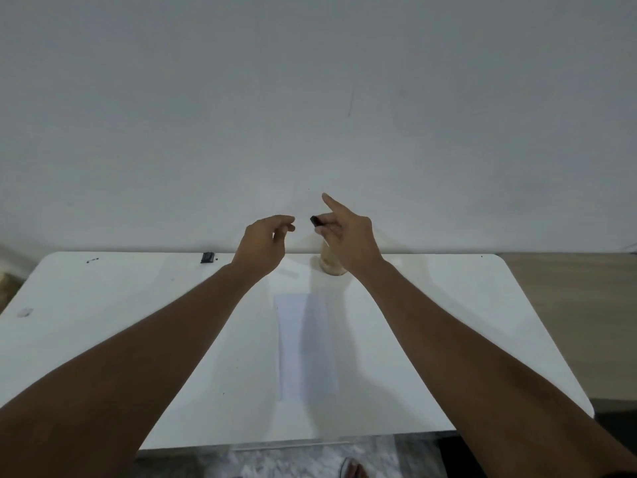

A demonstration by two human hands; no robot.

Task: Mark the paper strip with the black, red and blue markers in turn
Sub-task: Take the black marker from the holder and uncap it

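Observation:
A white paper strip (306,343) lies lengthwise in the middle of the white table (431,322). Both arms reach out over its far end. My right hand (348,236) is raised above the table's back edge, index finger pointing up, and pinches a small black piece (315,220), a marker or its cap; only the dark end shows. My left hand (265,239) hovers just left of it, fingers curled, thumb and fingertips close together, with nothing visible in them. A gap separates the two hands.
A pale cylindrical holder (331,265) stands at the back edge, partly hidden behind my right hand. A small black object (207,257) lies at the back left, with a few dark specks (92,260). A bare wall rises behind the table.

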